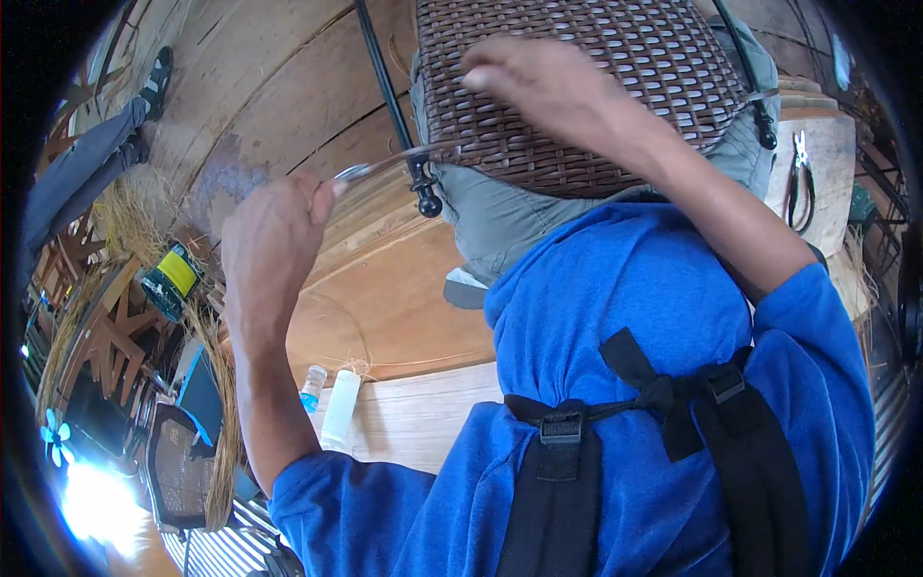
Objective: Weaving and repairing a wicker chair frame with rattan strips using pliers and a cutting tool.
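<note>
Landmark: woven rattan panel (577,96), dark brown, on a black metal frame (389,91), top centre of view.

Left hand (274,240) sits below and left of the panel, clenched around a thin pale strand (385,163), which runs from the fist up to the panel's lower left edge, taut. Right hand (538,82) lies flat over the panel face, fingers loosely curled and pressing on the weave; it grips nothing that I can see.

Judgement on the step in hand: weaving or tightening 1 strand. Best done with a steady pull along the strand's own line, the right hand bracing the weave near the entry point so the neighbouring rows do not shift; a sideways tug could kink the strand.

Panel look: tight, even basket pattern, glossy, curved edge, resting over grey cloth (500,216).

Pliers (800,183) lie to the right of the panel on a wooden block; 2 small bottles (332,404) well below it
</note>
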Demonstrator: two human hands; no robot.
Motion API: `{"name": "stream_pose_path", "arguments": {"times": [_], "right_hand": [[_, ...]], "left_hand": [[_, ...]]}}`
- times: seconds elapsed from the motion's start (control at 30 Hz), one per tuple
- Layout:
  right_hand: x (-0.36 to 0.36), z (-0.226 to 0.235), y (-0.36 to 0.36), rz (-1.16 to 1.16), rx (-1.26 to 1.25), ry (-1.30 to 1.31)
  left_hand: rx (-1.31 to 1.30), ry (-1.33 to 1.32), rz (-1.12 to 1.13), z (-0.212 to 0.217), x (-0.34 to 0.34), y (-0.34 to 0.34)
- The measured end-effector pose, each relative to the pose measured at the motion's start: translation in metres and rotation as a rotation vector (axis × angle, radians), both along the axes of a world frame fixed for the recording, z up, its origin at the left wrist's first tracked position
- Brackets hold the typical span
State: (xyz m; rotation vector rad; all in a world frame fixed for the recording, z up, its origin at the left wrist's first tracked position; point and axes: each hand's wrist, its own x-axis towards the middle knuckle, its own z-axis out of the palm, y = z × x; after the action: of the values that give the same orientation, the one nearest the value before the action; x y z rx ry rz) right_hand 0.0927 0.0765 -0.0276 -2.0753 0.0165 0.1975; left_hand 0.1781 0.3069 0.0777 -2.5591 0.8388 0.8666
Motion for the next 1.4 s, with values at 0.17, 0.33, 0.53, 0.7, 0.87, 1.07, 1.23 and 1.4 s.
{"name": "stream_pose_path", "arguments": {"times": [0.17,0.33,0.53,0.7,0.87,1.07,1.23,1.4], "right_hand": [[0.004,0.013,0.026,0.164,0.405,0.178],[-0.005,-0.001,0.017,0.084,0.151,0.202],[-0.010,-0.001,0.019,0.036,-0.003,0.217],[-0.011,-0.007,0.014,0.033,0.000,0.235],[-0.012,-0.010,0.012,0.014,0.042,0.295],[-0.014,-0.011,0.009,-0.034,0.189,0.356],[-0.014,-0.010,0.012,-0.038,0.211,0.351],[-0.014,-0.012,0.009,-0.054,0.158,0.362]], "left_hand": [[-0.187,0.060,0.093,0.017,0.005,-0.033],[-0.258,-0.019,-0.102,-0.035,-0.012,0.001],[-0.156,0.013,-0.083,-0.049,-0.016,-0.010],[-0.116,0.035,-0.108,-0.050,-0.012,-0.019],[-0.121,0.060,-0.077,-0.049,-0.010,-0.019],[-0.094,0.105,-0.049,-0.050,-0.011,-0.020],[-0.118,0.114,-0.014,-0.049,-0.009,-0.018],[-0.243,0.161,-0.093,-0.060,0.001,-0.014]]}}
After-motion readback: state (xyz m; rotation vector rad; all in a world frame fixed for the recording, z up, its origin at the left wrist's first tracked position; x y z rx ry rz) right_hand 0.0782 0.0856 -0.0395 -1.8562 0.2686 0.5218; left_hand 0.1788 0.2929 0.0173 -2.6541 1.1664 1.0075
